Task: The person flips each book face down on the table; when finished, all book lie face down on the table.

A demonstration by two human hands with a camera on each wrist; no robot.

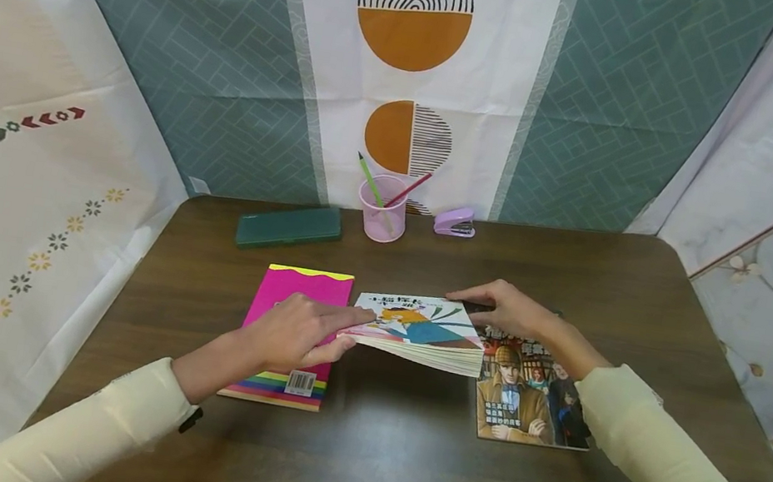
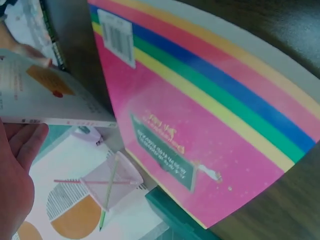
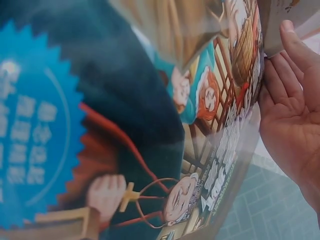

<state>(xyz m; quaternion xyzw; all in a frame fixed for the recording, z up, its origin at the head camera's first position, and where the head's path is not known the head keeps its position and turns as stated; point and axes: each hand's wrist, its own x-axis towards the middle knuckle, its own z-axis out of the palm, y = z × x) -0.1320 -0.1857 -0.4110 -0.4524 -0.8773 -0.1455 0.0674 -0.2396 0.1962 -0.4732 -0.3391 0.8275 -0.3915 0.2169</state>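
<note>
Brown table (image 1: 365, 474): pink book (image 1: 303, 291) lying left, detective-cover book (image 1: 520, 405) lying right. Between them, thick white picture book (image 1: 423, 320), held up off the table, page edges toward the person. Left hand (image 1: 296, 332) grips its left end, index finger extended onto the cover. Right hand (image 1: 512, 308) pinches its far right corner. Beyond: green case (image 1: 290, 227), pink pencil cup (image 1: 383, 226), purple stapler (image 1: 455, 222).
</note>
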